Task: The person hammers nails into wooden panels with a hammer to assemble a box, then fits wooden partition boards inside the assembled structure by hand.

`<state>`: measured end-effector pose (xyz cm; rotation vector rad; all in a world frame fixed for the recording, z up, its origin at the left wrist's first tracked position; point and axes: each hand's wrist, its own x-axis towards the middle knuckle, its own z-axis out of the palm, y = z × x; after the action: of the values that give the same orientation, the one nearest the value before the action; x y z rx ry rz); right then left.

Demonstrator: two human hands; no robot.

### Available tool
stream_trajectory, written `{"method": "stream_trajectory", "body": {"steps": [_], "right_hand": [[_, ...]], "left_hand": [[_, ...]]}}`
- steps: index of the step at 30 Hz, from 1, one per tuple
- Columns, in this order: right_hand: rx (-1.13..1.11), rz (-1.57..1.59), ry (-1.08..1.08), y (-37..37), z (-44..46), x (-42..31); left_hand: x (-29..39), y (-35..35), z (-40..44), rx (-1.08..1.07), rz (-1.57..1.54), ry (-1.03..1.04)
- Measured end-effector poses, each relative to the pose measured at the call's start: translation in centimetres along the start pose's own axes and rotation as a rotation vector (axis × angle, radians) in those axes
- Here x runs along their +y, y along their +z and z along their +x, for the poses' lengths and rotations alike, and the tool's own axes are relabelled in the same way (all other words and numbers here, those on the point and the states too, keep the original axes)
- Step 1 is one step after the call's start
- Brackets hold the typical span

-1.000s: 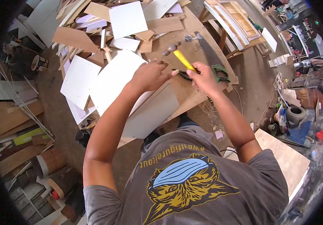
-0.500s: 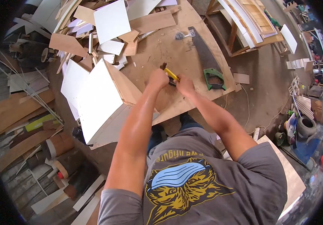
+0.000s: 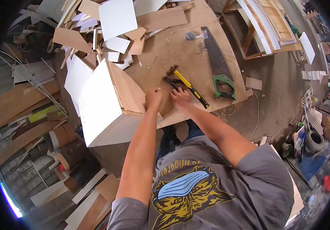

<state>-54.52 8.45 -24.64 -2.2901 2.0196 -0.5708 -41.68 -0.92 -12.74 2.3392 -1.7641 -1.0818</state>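
Note:
My left hand (image 3: 154, 99) is closed just above the work board, beside the wooden side of a white box-like panel piece (image 3: 103, 100). Anything inside its fingers is too small or hidden to make out. My right hand (image 3: 181, 99) reaches over the board with its fingers on the handles of dark pliers (image 3: 169, 79). Along the pliers lies a hammer (image 3: 188, 85) with a yellow and black handle, its rusty head pointing away from me. A handsaw (image 3: 218, 61) with a green handle rests to the right, a small clear plastic bag (image 3: 195, 35) by its tip.
White and brown board offcuts (image 3: 118, 19) are heaped at the board's far left. Beyond the right edge stands a wooden frame structure (image 3: 264, 27). A pale cord (image 3: 257, 115) runs over the floor at right. Planks and scraps (image 3: 23, 134) cover the floor at left.
My hands were close together over the hammer and have moved apart. The left went toward the white box-like piece; the right came off the hammer's handle, now fully visible, to the pliers.

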Motion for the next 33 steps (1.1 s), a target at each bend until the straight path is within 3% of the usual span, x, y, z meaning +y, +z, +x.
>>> {"method": "stream_trajectory", "body": {"steps": [4, 7, 11, 13, 19, 26, 29, 33], "right_hand": [[-0.018, -0.004, -0.069, 0.8, 0.0, 0.3], [0.025, 0.053, 0.062, 0.4, 0.4, 0.4], [0.033, 0.603, 0.425, -2.4, 2.8, -0.4], [0.008, 0.763, 0.504, -5.0, 3.8, 0.0], [-0.022, 0.884, 0.515, -8.4, 5.2, 1.4], [0.012, 0.875, 0.500, -10.8, 5.4, 1.6], [-0.020, 0.662, 0.632, -13.0, 5.1, 1.4], [-0.167, -0.014, 0.445, -6.3, 0.5, 4.6]], "left_hand": [[-1.6, 0.6, 0.7, -0.021, -0.036, 0.024], [-1.9, 1.0, 0.1, 0.008, -0.072, 0.098], [-2.2, 1.4, -0.8, -0.023, -0.223, 0.407], [-0.3, 0.1, -2.3, -0.087, -0.239, 0.379], [1.5, -0.7, -2.6, -0.029, -0.228, 0.460], [3.2, -2.4, -4.1, 0.083, -0.059, 0.572], [2.9, -2.0, -3.7, 0.159, -0.138, 0.625], [3.2, -2.4, -4.4, 0.134, -0.376, 0.706]]}}
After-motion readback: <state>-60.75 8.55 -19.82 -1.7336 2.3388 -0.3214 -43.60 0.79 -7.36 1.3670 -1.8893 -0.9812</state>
